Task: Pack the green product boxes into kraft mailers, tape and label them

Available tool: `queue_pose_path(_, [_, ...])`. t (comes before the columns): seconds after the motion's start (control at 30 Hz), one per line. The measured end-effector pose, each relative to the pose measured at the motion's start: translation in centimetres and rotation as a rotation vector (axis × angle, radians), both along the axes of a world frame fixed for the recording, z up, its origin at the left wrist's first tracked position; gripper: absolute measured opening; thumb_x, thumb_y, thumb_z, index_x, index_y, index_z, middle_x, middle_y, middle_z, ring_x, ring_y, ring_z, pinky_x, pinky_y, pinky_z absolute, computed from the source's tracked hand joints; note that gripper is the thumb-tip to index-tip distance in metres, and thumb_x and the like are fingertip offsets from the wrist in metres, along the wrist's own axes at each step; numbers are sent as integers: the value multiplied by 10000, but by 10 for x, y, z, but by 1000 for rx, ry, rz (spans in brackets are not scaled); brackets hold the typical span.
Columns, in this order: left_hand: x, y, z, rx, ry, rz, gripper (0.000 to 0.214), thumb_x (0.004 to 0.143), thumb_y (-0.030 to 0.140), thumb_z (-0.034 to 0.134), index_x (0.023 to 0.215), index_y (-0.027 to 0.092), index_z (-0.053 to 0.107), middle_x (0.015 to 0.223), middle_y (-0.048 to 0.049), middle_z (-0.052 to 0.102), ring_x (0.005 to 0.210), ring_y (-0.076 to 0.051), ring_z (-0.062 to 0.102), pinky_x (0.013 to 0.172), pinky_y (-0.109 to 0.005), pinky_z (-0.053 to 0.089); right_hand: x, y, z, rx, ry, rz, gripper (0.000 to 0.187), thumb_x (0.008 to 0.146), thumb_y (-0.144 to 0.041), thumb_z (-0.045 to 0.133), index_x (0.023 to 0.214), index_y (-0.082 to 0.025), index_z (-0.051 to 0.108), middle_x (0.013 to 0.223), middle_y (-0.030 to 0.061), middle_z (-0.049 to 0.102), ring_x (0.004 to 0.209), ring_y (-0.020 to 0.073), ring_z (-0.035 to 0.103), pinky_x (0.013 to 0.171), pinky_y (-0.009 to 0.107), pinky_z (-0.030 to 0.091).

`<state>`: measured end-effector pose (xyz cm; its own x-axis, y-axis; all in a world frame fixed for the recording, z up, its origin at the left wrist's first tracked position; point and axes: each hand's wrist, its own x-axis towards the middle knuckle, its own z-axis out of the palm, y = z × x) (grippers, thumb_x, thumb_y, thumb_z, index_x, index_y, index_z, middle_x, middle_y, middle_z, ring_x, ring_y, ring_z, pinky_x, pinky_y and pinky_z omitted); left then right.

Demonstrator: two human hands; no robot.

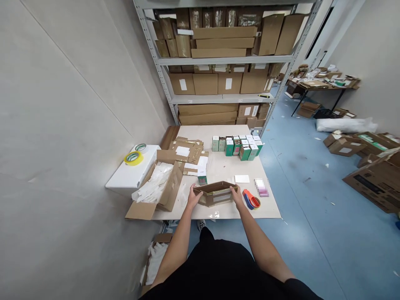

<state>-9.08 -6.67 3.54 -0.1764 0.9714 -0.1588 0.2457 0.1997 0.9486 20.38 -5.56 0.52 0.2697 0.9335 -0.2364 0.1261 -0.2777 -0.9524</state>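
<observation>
A brown cardboard box point(218, 197), long and low with its top edges folded inward, is held between my two hands near the table's front edge. My left hand point(194, 197) grips its left end, thumb toward me. At the right end, my right hand point(236, 196) pinches the cardboard. Just behind the left end stands a small green and white box point(202, 176). To the right of my right hand lies a tape dispenser point(251, 200) in red-orange and blue. A white card point(241, 178) rests behind it.
Several green and white boxes point(229, 147) stand at the back of the table point(265, 175). Flattened cardboard point(195, 151) lies at the left, beside an open carton point(170, 189) of white packing material. Tape rolls point(133, 158) sit on a white surface. Shelving point(225, 98) stands behind.
</observation>
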Motion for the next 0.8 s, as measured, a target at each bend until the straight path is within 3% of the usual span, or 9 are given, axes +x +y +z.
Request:
queue_pose_path(0.17, [12,-2,7,23,-176,-94,897,794,232,701,1601,259,311,1541,-132,504,1412,-255,512,1166,-373,418,-9,-7,5,57,28,38,702,850,-601,591,1434,-217,531,1248,91,707,1114,261,667,924,340,545])
queue_pose_path(0.3, [25,-3,4,1,-149,-136,894,836,282,681,1633,279,278,1585,-105,475,1450,-253,478,1186,-396,403,-13,-17,8,69,75,54,716,830,-568,629,1444,-218,518,1326,99,672,1194,269,637,985,356,532])
queue_pose_path(0.47, [33,2,2,8,-170,-140,845,864,278,630,1637,273,291,1659,-74,391,1563,-237,303,1245,-379,311,-10,-37,1,14,35,3,755,828,-600,616,1467,-215,496,1337,105,670,1196,271,648,997,359,532])
queue_pose_path(0.6, [33,12,1,9,-224,-196,881,802,227,651,1622,265,332,1667,-89,377,1522,-255,383,1235,-400,325,-7,-48,-2,15,19,6,798,840,-628,602,1511,-221,452,1394,110,638,1227,274,637,1013,362,525])
queue_pose_path(0.8, [32,30,2,-21,-109,-228,899,718,132,695,1566,253,422,1592,-117,483,1496,-277,419,1242,-437,306,-9,-56,-3,90,-73,71,803,848,-633,630,1544,-276,450,1556,98,498,1406,292,487,1108,403,461])
